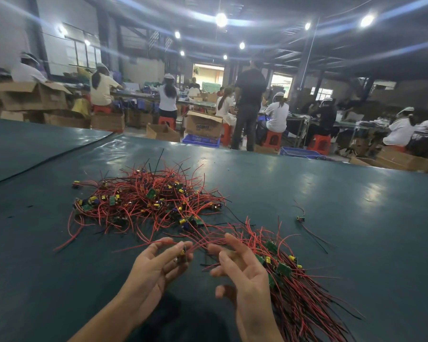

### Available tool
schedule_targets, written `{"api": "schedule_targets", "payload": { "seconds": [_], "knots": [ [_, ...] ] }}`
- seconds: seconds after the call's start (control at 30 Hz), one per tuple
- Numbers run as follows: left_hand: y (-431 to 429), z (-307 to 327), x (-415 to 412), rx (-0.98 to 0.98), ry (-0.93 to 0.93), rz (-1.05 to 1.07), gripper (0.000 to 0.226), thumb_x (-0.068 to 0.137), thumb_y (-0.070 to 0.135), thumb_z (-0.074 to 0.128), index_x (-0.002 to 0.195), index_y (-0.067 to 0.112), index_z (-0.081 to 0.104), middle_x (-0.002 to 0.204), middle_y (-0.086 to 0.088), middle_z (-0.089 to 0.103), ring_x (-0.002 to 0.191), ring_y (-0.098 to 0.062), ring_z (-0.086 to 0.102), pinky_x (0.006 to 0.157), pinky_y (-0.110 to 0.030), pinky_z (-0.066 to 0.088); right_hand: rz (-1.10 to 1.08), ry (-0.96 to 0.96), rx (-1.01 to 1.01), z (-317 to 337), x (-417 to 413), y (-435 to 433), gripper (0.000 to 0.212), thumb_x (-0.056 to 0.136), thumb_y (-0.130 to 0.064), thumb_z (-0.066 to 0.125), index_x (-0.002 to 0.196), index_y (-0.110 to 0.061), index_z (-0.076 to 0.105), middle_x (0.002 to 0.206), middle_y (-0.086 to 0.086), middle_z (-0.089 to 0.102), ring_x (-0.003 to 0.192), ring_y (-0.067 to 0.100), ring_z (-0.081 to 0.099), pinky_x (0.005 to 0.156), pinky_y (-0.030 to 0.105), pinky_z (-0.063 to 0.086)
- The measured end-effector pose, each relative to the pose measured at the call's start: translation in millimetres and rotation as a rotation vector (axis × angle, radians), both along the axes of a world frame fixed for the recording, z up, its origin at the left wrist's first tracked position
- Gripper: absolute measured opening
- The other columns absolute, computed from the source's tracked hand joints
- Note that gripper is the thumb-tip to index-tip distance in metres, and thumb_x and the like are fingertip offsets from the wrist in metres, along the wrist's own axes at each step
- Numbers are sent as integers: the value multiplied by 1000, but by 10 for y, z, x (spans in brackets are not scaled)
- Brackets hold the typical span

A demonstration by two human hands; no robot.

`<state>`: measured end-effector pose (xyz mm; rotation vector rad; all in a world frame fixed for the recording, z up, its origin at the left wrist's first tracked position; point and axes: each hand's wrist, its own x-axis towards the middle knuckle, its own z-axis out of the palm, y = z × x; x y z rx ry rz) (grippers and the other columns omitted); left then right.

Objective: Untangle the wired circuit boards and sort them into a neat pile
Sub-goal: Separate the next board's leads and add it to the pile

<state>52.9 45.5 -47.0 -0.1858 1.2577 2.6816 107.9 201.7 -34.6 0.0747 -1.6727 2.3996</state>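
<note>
Right hand (235,270) hovers beside the pile (297,287), fingers loosely spread. Left hand (153,265) pinches a board (183,253); tangle (143,201) lies beyond.

A glossy, smooth dark-green table cover (307,193) is seen; corrugated cardboard boxes (203,124) at 12 o'clock look matt.

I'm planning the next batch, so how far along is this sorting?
Under halfway, I'd judge. Done: an aligned bundle lies at the right, its wires running the same way. In hand: the left hand pinches one board, its red wires trailing forward; the right hand is open beside them. Left: the tangled heap, the larger of the two, plus a stray board farther right.
</note>
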Motion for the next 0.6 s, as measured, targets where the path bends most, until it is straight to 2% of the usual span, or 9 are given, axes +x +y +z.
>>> {"api": "schedule_targets", "payload": {
  "seconds": [0.07, 0.13, 0.23, 0.3, 0.37, 0.47, 0.53, 0.6],
  "knots": [
    [-10, 16, 9, 34, 14, 17, 30, 71, 4, 67, 87, 15, 44, 98, -20, 73, 67, -23, 72, 52, -24, 58, -3, -18, 44, -9, -7, 5, 46, 75, -10, 71, 119, -18, 59, 102, 4, 74, 63, 13, 63, 39, 22, 44],
    [-3, 17, 31, 44, 32, -4, 29, 71, 4, 67, 83, 16, 43, 101, -19, 72, 70, -22, 73, 53, -25, 58, -3, -56, 229, -50, -7, -21, 40, 81, -6, 72, 117, -21, 62, 100, -2, 74, 64, 12, 62, 43, 23, 45],
    [31, 13, 72, -11, 73, -76, 36, 68, 3, 68, 97, 7, 47, 103, -18, 72, 74, -24, 73, 55, -28, 58, 21, -40, 477, -139, 6, -112, 23, 83, -20, 74, 105, -28, 71, 92, -1, 73, 60, 2, 56, 54, 21, 46],
    [56, 11, 100, -41, 87, -127, 49, 67, 2, 69, 112, 6, 51, 104, -18, 72, 78, -25, 73, 56, -29, 58, -11, -34, 482, -152, 12, -154, 17, 85, -25, 72, 102, -27, 74, 82, -3, 70, 57, -1, 54, 55, 16, 44],
    [60, 8, 119, -88, 107, -162, 52, 66, 4, 71, 117, 7, 56, 105, -17, 72, 79, -24, 73, 58, -30, 59, -46, -18, 413, -141, 1, -154, 15, 88, -20, 69, 99, -27, 75, 75, -4, 70, 59, 4, 55, 57, 18, 45],
    [60, 19, 146, -189, 134, -207, 47, 65, 15, 75, 110, 4, 67, 106, -16, 72, 75, -19, 72, 58, -28, 58, -105, -1, 364, -141, -26, -119, 15, 89, -14, 66, 94, -23, 76, 73, -6, 73, 64, 5, 65, 62, 17, 52],
    [72, 32, 162, -258, 142, -210, 36, 65, 21, 74, 99, 7, 74, 100, -14, 74, 69, -17, 71, 54, -26, 57, -135, -6, 342, -137, -32, -104, 12, 88, -15, 67, 90, -22, 76, 63, -8, 69, 53, -2, 59, 54, 11, 44],
    [80, 44, 180, -327, 145, -198, 30, 66, 26, 73, 91, 12, 77, 92, -13, 75, 67, -15, 70, 53, -25, 55, -148, -6, 337, -134, -35, -97, 12, 89, -18, 67, 84, -22, 77, 62, -5, 69, 51, -2, 56, 52, 11, 42]
  ]
}}
